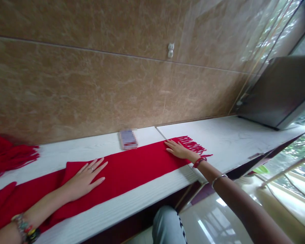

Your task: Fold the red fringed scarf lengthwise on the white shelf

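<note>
A long red scarf (137,165) lies stretched along the white tabletop, its fringe (193,145) at the right end. My left hand (85,178) rests flat on the scarf with fingers spread, close to a raised fold at its left part. Near the fringed end, my right hand (177,149) presses flat on the cloth, fingers extended. Between the hands the scarf looks smooth. Farther left it is folded and rumpled, and it runs out of view.
Another bunched red fringed cloth (11,154) sits at the far left. A small blurred pack (128,139) lies by the tiled wall (104,91). A large dark grey appliance-like box (277,91) stands at the right end. The table's front edge is close to my knee (167,225).
</note>
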### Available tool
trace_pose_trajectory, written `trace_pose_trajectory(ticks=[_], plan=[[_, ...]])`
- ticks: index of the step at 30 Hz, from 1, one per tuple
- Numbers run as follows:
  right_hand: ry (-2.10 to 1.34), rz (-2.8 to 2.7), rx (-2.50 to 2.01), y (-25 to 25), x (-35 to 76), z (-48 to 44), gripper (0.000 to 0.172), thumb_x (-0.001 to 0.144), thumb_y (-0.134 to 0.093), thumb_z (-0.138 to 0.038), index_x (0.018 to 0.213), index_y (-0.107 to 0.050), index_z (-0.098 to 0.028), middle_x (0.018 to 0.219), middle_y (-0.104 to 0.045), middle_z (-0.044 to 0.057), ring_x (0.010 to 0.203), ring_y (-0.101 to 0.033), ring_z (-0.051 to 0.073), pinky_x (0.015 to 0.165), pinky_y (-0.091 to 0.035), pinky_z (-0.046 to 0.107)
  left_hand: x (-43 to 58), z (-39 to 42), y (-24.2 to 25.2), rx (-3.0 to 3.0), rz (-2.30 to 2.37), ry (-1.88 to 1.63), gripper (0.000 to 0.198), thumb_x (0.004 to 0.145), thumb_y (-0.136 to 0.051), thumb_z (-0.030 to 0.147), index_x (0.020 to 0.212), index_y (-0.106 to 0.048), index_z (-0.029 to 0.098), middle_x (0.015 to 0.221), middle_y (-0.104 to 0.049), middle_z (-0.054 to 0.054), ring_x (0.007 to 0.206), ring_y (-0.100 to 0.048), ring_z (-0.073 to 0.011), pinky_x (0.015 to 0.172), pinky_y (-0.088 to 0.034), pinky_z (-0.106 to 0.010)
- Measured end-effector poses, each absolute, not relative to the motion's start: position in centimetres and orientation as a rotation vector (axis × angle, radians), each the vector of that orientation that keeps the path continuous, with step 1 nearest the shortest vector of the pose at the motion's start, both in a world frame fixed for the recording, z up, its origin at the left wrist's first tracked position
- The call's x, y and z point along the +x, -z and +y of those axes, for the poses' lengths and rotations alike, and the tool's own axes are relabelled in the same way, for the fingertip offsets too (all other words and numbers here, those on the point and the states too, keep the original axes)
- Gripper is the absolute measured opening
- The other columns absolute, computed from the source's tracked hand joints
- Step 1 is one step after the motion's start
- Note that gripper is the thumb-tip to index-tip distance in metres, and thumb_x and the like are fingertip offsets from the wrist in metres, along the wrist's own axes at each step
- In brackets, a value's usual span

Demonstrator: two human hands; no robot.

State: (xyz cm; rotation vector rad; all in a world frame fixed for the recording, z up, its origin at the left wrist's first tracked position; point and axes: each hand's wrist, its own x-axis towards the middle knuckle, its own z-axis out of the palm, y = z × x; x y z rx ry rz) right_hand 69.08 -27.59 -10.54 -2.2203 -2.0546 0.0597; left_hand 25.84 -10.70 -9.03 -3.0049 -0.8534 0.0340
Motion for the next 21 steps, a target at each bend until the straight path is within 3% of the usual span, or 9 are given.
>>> trace_pose_trajectory(ticks=[7, 10, 13, 16, 21], plan=[[0.207, -1.981, -2.068, 8.1, 66.6, -28.4, 0.044, 0.086, -0.041, -0.034, 0.125, -0.044, -0.014, 0.131, -0.042, 0.016, 0.121, -0.037, 0.027, 0.097, -0.032, 0.046, 27.7, -11.0, 7.1, -3.067, -0.831, -0.119, 0.057, 0.083, -0.04, 0.05, 0.134, -0.032, 0.027, 0.143, -0.02, -0.005, 0.13, -0.018, -0.0265, 0.103, -0.023, -0.043], [0.213, -2.059, -1.942, 6.4, 62.2, -29.6, 0.039, 0.085, -0.045, -0.033, 0.12, -0.05, -0.016, 0.118, -0.054, 0.012, 0.109, -0.048, 0.021, 0.091, -0.041, 0.035, 30.5, -11.6, 5.1, -3.143, -0.548, -0.061, 0.046, 0.084, -0.044, 0.041, 0.128, -0.041, 0.03, 0.143, -0.024, -0.001, 0.128, -0.026, -0.0216, 0.103, -0.024, -0.035], [0.172, -2.104, -2.033, 5.5, 57.3, -31.1, 0.03, 0.084, -0.048, -0.032, 0.108, -0.059, -0.017, 0.103, -0.06, 0.011, 0.097, -0.055, 0.021, 0.079, -0.047, 0.031, 34.5, -12.4, 3.5, -3.15, -0.283, -0.042, 0.037, 0.086, -0.042, 0.029, 0.122, -0.049, 0.025, 0.138, -0.035, -0.003, 0.122, -0.037, -0.0172, 0.102, -0.026, -0.029], [0.147, -2.056, -2.199, 5.4, 54.6, -32.6, 0.029, 0.082, -0.051, -0.031, 0.105, -0.059, -0.016, 0.096, -0.061, 0.012, 0.089, -0.057, 0.022, 0.07, -0.049, 0.03, 38.9, -12.7, 2.8, -3.129, -0.134, -0.016, 0.032, 0.086, -0.041, 0.021, 0.116, -0.054, 0.02, 0.129, -0.047, -0.006, 0.116, -0.044, -0.0165, 0.098, -0.031, -0.027], [0.175, -2.344, -1.794, 5.6, 55.4, -34.7, 0.033, 0.083, -0.049, -0.022, 0.116, -0.051, -0.019, 0.111, -0.055, 0.009, 0.1, -0.052, 0.017, 0.079, -0.045, 0.027, 44.0, -11.8, 3.0, -3.093, -0.036, -0.011, 0.027, 0.08, -0.048, 0.014, 0.104, -0.06, 0.02, 0.113, -0.059, -0.006, 0.103, -0.053, -0.0167, 0.088, -0.038, -0.024]])
